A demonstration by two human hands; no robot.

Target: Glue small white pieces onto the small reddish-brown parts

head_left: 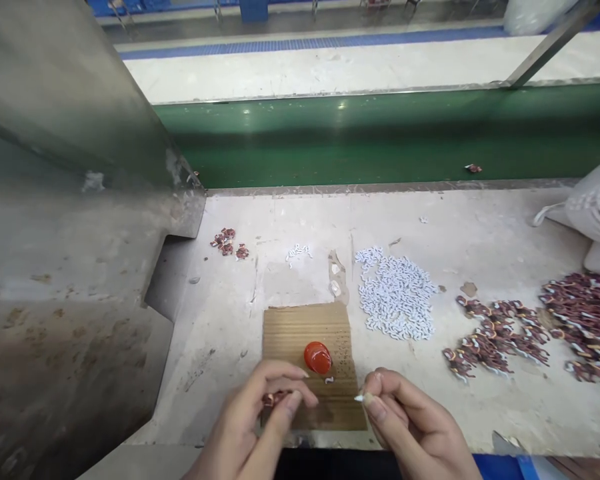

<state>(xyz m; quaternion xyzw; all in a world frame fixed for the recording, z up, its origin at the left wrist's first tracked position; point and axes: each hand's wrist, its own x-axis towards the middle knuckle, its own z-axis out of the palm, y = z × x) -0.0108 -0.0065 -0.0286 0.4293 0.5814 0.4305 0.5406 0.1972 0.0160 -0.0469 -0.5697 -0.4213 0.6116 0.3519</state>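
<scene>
My left hand (265,417) is closed around a small brown figure (275,399), mostly hidden by the fingers. Between thumb and forefinger, my right hand (405,420) pinches a small white piece (360,398), its tip pointing left. Both hands are over the near part of a brown cardboard sheet (305,327). On that sheet lies a small round red container (318,358), with a curved white piece (329,380) just in front of it. A large pile of similar small white curved pieces (397,293) is spread on the table beyond my right hand.
Brown figures (500,333) lie at right, beside a denser heap (585,327). A few more figures (227,241) are at the back left. Some white pieces (299,252) lie behind the cardboard. A metal housing (80,233) stands left; a green belt (330,143) runs behind.
</scene>
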